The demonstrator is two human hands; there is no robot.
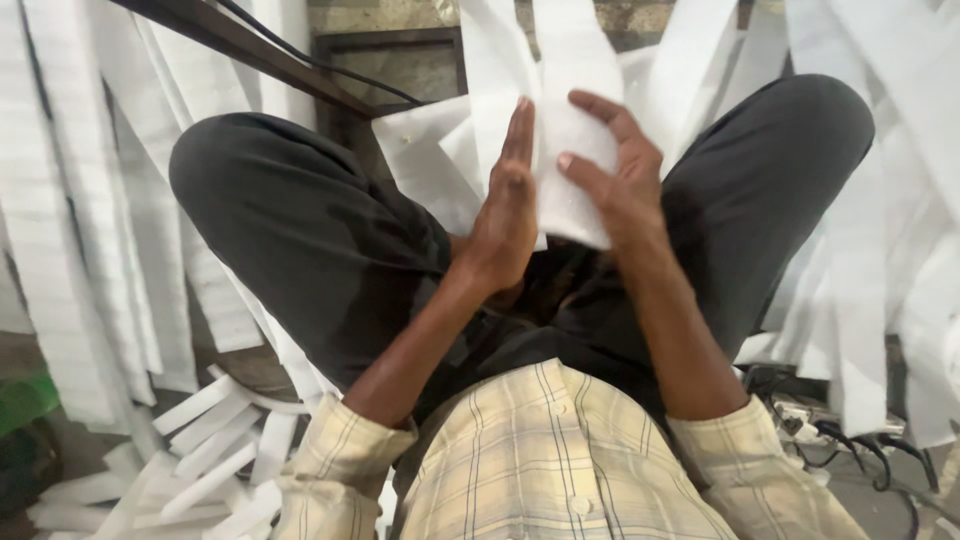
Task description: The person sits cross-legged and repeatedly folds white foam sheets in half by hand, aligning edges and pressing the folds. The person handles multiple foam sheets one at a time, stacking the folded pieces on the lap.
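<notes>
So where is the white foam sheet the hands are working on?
In the head view, upper centre: the foam sheet sits between the left hand and right hand, above the knees.

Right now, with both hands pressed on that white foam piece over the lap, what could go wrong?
The foam piece is pinched only between the flat left hand and the right hand's fingers, so it might slip or crease. Loose foam strips litter the floor by the left knee and may be trodden on. Dark cables lie on the floor at the right and could snag a foot.
</notes>
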